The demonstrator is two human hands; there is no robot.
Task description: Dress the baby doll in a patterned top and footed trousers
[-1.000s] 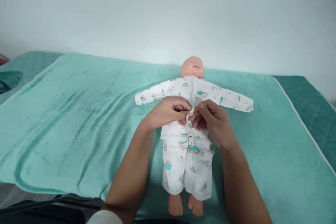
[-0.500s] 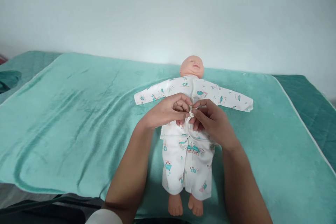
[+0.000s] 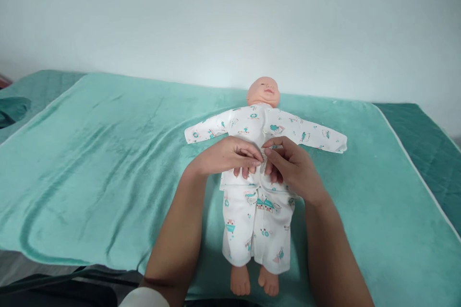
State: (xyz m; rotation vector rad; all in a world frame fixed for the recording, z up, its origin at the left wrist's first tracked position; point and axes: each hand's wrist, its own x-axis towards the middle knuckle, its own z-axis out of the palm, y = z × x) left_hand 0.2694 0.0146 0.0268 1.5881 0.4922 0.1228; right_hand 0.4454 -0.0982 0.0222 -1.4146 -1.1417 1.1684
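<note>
A baby doll (image 3: 264,90) lies on its back on a teal towel (image 3: 108,153), head away from me, arms spread. It wears a white printed shirt (image 3: 298,132) and matching trousers (image 3: 257,230); bare feet show at the bottom. My left hand (image 3: 228,156) and my right hand (image 3: 290,165) meet over the doll's belly, fingertips pinched together on the shirt's front edges where it closes. The fastening itself is hidden under my fingers.
The towel covers a darker green quilted bed (image 3: 425,139) that ends at a plain pale wall (image 3: 230,19). A dark green cloth (image 3: 12,108) lies at the far left edge. A dark garment (image 3: 54,288) sits at the lower left.
A small white button seen between my fingertips half a second ago is now covered. Both hands have dropped slightly and pressed closer onto the shirt front.
</note>
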